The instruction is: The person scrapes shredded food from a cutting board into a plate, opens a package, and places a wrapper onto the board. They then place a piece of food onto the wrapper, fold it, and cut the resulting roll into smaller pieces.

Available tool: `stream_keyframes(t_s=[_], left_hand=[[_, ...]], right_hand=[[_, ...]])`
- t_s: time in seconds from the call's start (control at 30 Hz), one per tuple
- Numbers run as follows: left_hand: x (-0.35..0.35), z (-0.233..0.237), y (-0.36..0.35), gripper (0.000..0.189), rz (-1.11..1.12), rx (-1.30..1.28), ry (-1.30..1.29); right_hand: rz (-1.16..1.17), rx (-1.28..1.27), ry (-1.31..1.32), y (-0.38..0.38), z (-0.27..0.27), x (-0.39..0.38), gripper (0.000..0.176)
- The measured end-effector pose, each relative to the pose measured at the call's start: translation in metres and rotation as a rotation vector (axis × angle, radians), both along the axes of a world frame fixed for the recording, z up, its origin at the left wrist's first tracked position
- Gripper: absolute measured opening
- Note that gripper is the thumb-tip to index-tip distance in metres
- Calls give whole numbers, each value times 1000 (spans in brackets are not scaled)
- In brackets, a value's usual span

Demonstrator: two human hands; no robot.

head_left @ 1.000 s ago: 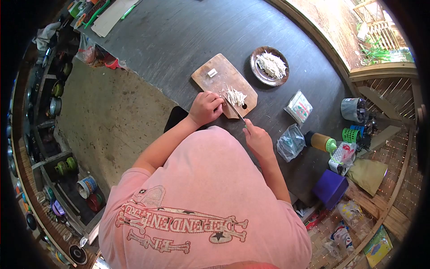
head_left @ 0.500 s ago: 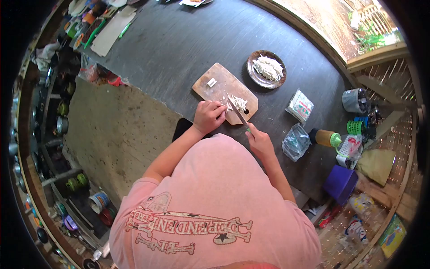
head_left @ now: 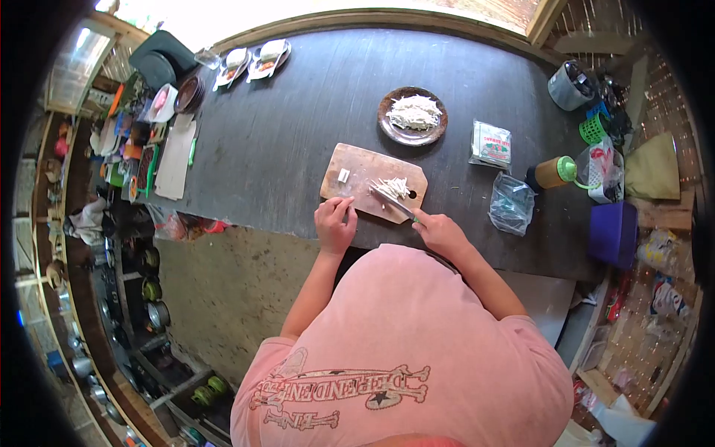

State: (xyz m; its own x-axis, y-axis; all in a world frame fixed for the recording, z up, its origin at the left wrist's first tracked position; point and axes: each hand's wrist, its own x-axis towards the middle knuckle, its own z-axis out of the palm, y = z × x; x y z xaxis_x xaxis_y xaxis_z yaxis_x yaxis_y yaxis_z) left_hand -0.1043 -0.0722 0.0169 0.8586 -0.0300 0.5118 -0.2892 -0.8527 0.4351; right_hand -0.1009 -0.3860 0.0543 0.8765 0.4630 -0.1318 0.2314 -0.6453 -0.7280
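A wooden cutting board [head_left: 358, 165] lies near the table's front edge. On it sit a pile of thin white strips [head_left: 392, 186] and a small pale block [head_left: 343, 175]. My right hand [head_left: 441, 234] is closed around the handle of a knife [head_left: 393, 203], whose blade lies low along the near side of the strips. At the board's near left corner, my left hand [head_left: 336, 225] has its fingers curled and pressed together; whatever they hold, if anything, is too small to make out. Behind the board stands a brown plate [head_left: 386, 132] heaped with similar white shreds [head_left: 414, 113].
To the right are a printed packet [head_left: 491, 144], a clear plastic bag [head_left: 512, 203], a green-capped bottle [head_left: 553, 173] and a purple bin [head_left: 613, 234]. Two white dishes [head_left: 268, 59] with food stand at the far left, near flattened cardboard [head_left: 176, 158].
My left hand has moved left, away from the strips to the board's corner. The knife stays by the strips in my right hand. My view has turned, showing more of the table's far side.
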Motion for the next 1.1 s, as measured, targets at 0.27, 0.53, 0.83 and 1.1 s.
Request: stream_keyframes(t_s=[0.27,0.53,0.83,1.1], left_hand=[[17,7,28,28,65,32,56],[47,31,36,30,35,54,114],[19,26,46,24,50,1,117],[13,26,42,24,36,-28,98]], right_hand=[[83,-102,24,5,0,-8,38],[-77,-38,-120,-19,-7,17,43],[151,-149,-94,-48,-7,37,38],[112,-109,-185,-53,-17,60,37]])
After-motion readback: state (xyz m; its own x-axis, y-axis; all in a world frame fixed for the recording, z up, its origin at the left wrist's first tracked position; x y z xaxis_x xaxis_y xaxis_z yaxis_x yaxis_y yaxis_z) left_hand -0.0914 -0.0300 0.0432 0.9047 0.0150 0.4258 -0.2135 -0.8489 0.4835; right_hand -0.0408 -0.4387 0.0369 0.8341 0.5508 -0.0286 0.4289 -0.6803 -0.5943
